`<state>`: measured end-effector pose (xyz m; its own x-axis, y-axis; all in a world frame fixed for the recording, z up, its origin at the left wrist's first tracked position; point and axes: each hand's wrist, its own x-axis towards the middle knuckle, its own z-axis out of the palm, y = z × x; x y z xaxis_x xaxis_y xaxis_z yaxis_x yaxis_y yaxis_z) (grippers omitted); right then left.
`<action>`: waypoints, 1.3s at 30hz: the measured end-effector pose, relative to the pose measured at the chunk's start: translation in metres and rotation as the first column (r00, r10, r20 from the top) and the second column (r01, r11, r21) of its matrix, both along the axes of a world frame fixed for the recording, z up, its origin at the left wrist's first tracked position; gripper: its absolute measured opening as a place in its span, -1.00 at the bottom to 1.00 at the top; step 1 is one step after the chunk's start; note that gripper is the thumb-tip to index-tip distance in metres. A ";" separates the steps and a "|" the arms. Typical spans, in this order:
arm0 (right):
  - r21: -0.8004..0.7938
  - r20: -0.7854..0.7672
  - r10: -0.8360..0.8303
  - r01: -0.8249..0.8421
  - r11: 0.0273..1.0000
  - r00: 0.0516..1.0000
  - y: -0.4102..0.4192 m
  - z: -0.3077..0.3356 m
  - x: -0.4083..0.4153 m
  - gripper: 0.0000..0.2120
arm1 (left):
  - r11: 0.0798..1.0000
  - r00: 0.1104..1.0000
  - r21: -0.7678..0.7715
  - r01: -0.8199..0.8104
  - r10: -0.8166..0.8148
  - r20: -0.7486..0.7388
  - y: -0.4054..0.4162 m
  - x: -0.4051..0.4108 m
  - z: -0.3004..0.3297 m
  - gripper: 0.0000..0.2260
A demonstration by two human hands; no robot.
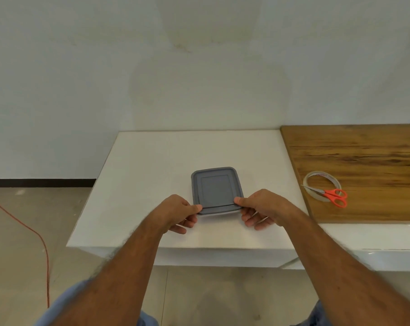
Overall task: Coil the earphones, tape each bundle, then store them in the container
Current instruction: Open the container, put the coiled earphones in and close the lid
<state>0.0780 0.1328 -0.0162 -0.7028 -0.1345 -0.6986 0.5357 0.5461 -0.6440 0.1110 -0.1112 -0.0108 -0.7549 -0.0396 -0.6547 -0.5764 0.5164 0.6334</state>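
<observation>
I've got the container [217, 191] right in the middle of the frame, sitting on the white surface [140, 172], its grey lid [215, 188] on top. My left hand [179, 211] pinches the near left corner, thumb on the lid edge, fingers curled underneath. My right hand [261, 207] does the same at the near right corner. I read this as the closing stretch: lid on, and I'm pressing the near edge home, though I can't rule out that I'm prying it up instead. No earphones anywhere in sight, loose or bundled; if they're coiled and taped they'd be inside, but the lid hides that, so I can't tell. Over at the right of the frame, on the wooden board [364, 161], the tape roll [322, 185] lies flat with the red scissors [333, 196] resting across it, both well apart from my hands. That looks like tools set aside, cutting and taping finished.
</observation>
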 end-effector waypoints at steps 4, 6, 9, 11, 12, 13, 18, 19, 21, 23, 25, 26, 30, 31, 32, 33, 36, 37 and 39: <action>-0.041 -0.205 -0.092 0.085 0.996 0.974 0.003 -0.003 0.001 -0.65 | 0.994 0.994 0.066 -0.089 0.092 -0.050 0.000 -0.006 0.003 -0.69; -0.102 -0.235 -0.147 0.126 0.987 0.961 0.002 -0.003 0.000 -0.67 | 0.984 0.991 0.132 -0.115 0.123 -0.054 0.001 -0.009 0.005 -0.70; -0.116 -0.271 -0.174 0.147 0.982 0.947 -0.001 -0.005 0.002 -0.72 | 0.973 0.972 0.143 -0.182 0.200 -0.126 0.008 -0.012 0.001 -0.75; -0.137 -0.283 -0.201 0.167 0.976 0.938 -0.004 -0.008 0.008 -0.71 | 0.966 0.952 0.130 -0.223 0.245 -0.182 0.013 -0.009 -0.003 -0.77; -0.149 -0.292 -0.225 0.188 0.971 0.930 -0.005 -0.009 0.012 -0.71 | 0.960 0.941 0.137 -0.244 0.269 -0.204 0.016 -0.006 -0.005 -0.77; -0.159 -0.302 -0.252 0.212 0.964 0.920 -0.007 -0.010 0.016 -0.71 | 0.953 0.930 0.150 -0.263 0.292 -0.224 0.019 -0.002 -0.006 -0.77; -0.201 -0.322 -0.357 0.305 0.931 0.877 -0.009 -0.003 0.051 -0.79 | 0.940 0.892 0.208 -0.270 0.326 -0.312 0.034 0.025 0.005 -0.80; -0.213 -0.324 -0.368 0.312 0.926 0.872 -0.006 0.000 0.059 -0.80 | 0.941 0.889 0.215 -0.259 0.320 -0.327 0.036 0.030 0.008 -0.81; -0.227 -0.322 -0.376 0.314 0.922 0.869 0.002 0.006 0.072 -0.81 | 0.949 0.884 0.208 -0.238 0.300 -0.358 0.043 0.040 0.012 -0.83; -0.235 -0.323 -0.386 0.322 0.917 0.864 0.014 0.015 0.080 -0.81 | 0.951 0.880 0.216 -0.220 0.289 -0.377 0.053 0.047 0.016 -0.85; -0.247 -0.332 -0.406 0.337 0.909 0.851 0.027 0.026 0.084 -0.80 | 0.946 0.878 0.253 -0.203 0.291 -0.380 0.067 0.050 0.024 -0.85; -0.251 -0.339 -0.419 0.348 0.903 0.842 0.035 0.032 0.085 -0.80 | 0.941 0.877 0.276 -0.194 0.293 -0.382 0.076 0.050 0.028 -0.85; -0.251 -0.404 -0.460 0.387 0.887 0.791 0.072 0.056 0.075 -0.78 | 0.930 0.865 0.339 -0.140 0.282 -0.416 0.115 0.032 0.051 -0.83; -0.247 -0.428 -0.466 0.395 0.885 0.775 0.082 0.062 0.069 -0.79 | 0.927 0.862 0.352 -0.132 0.282 -0.421 0.126 0.024 0.056 -0.82; -0.242 -0.454 -0.468 0.400 0.884 0.759 0.093 0.068 0.063 -0.80 | 0.923 0.860 0.364 -0.126 0.284 -0.424 0.138 0.014 0.061 -0.81; -0.234 -0.476 -0.465 0.402 0.885 0.746 0.103 0.074 0.056 -0.80 | 0.919 0.858 0.375 -0.121 0.286 -0.426 0.149 0.004 0.065 -0.81; -0.226 -0.525 -0.474 0.421 0.878 0.707 0.134 0.088 0.028 -0.79 | 0.906 0.853 0.410 -0.104 0.293 -0.432 0.182 -0.030 0.074 -0.78; -0.203 -0.552 -0.466 0.430 0.880 0.692 0.144 0.090 0.016 -0.80 | 0.904 0.851 0.417 -0.098 0.293 -0.435 0.193 -0.042 0.076 -0.78; -0.164 -0.587 -0.451 0.447 0.879 0.672 0.162 0.093 -0.007 -0.82 | 0.901 0.850 0.424 -0.094 0.294 -0.437 0.213 -0.064 0.079 -0.78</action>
